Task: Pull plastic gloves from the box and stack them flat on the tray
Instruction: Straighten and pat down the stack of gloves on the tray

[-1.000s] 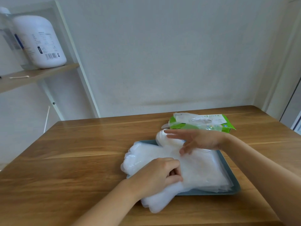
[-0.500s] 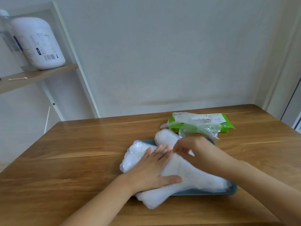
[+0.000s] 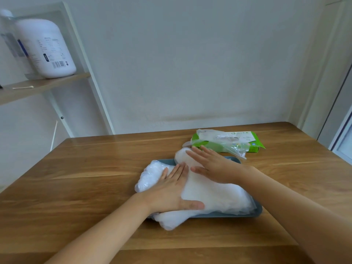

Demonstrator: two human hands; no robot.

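At the middle of a wooden worktop [image 3: 95, 178], a thick stack of plastic gloves [image 3: 215, 195] lies on a shallow blue-grey tray [image 3: 255, 213]. The gloves are thin, milky and half see-through, piled so closely that they read as one soft white pad with crinkled edges. The pile is larger than the tray: its finger ends spill over the left rim, one rounded lobe hangs past the near edge onto the wood, and another sticks out at the far side.

Both of the person's hands lie flat on the pile. The left hand [image 3: 169, 191] rests palm down on the left part, its fingers [image 3: 178, 171] straight and close together, thumb stretched along the near side, gripping nothing. The right hand [image 3: 215, 166] reaches in from the right and rests palm down on the far part, its fingers [image 3: 200, 155] straight, slightly spread and pointing left, likewise released. The left fingertips sit just beside the right thumb.

Just beyond the tray, to the right, the green and white box [image 3: 253, 147] lies flat. A clear, crumpled glove [image 3: 224, 141] hangs out of its top and drapes toward the tray's far right corner.

The worktop is warm brown wood with visible grain and plank lines — it runs back to a plain pale wall [image 3: 190, 63]. At the upper left, a wooden shelf [image 3: 43, 84] on a white frame carries a large white bottle [image 3: 49, 50] with a printed label and barcode. A cotton swab [image 3: 22, 87] lies on the shelf near it. A white door frame [image 3: 323, 73] stands at the far right.
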